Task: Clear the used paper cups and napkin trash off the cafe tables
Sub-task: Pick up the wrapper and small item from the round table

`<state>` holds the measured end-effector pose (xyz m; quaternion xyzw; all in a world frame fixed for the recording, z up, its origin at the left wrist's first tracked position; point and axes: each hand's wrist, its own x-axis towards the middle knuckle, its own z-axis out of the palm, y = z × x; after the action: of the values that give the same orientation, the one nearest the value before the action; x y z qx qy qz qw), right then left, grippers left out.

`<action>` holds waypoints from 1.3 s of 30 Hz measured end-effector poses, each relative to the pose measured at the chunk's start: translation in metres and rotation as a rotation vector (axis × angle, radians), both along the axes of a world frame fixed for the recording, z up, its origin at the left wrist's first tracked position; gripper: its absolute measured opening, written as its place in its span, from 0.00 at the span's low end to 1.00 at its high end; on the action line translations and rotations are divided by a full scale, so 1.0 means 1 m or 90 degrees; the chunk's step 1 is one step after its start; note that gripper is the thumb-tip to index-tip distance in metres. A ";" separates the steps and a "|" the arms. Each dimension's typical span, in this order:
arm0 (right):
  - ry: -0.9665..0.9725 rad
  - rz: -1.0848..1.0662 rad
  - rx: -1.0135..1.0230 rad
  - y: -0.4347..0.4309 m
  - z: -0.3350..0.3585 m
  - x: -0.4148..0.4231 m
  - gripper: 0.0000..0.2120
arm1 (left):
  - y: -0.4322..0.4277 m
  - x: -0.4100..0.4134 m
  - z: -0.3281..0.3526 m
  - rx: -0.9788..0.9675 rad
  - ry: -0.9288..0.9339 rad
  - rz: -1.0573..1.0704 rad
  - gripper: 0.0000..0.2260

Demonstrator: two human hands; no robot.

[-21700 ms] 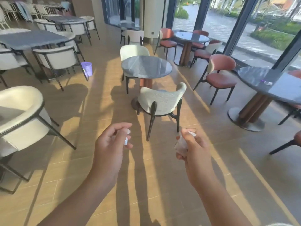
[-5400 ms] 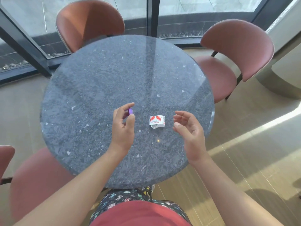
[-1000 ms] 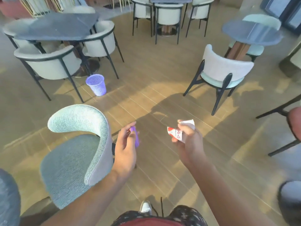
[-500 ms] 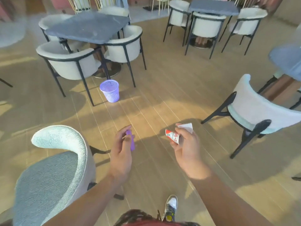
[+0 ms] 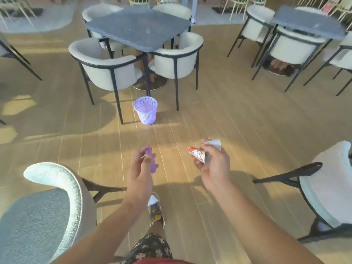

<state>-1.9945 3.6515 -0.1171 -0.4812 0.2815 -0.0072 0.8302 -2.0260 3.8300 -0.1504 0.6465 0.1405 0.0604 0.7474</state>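
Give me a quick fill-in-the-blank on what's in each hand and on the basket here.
The right hand holds a crushed cup printed white and ____.
The left hand holds a small ____ piece.
The basket stands on the ____ ahead.
Missing: red; purple; floor.

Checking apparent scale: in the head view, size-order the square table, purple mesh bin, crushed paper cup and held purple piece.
1. square table
2. purple mesh bin and crushed paper cup: about alike, the cup being nearer
3. held purple piece
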 end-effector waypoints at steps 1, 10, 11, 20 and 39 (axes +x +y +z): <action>-0.002 0.012 0.000 0.004 -0.002 0.026 0.09 | 0.004 0.024 -0.001 0.003 0.001 0.013 0.12; 0.007 0.062 0.014 0.061 -0.008 0.245 0.03 | 0.054 0.230 0.006 0.018 -0.003 0.036 0.13; 0.011 0.067 0.012 0.066 -0.009 0.264 0.04 | 0.058 0.248 0.006 0.020 -0.002 0.042 0.13; 0.035 0.114 -0.031 0.086 -0.036 0.440 0.07 | 0.083 0.405 -0.011 0.032 0.017 0.076 0.14; 0.117 0.272 -0.087 0.122 -0.135 0.837 0.06 | 0.103 0.773 -0.119 0.091 0.122 0.173 0.16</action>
<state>-1.1577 3.7731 -0.2516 -0.5837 0.2466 0.1932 0.7491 -1.2534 3.9331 -0.2695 0.6756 0.2927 0.1087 0.6678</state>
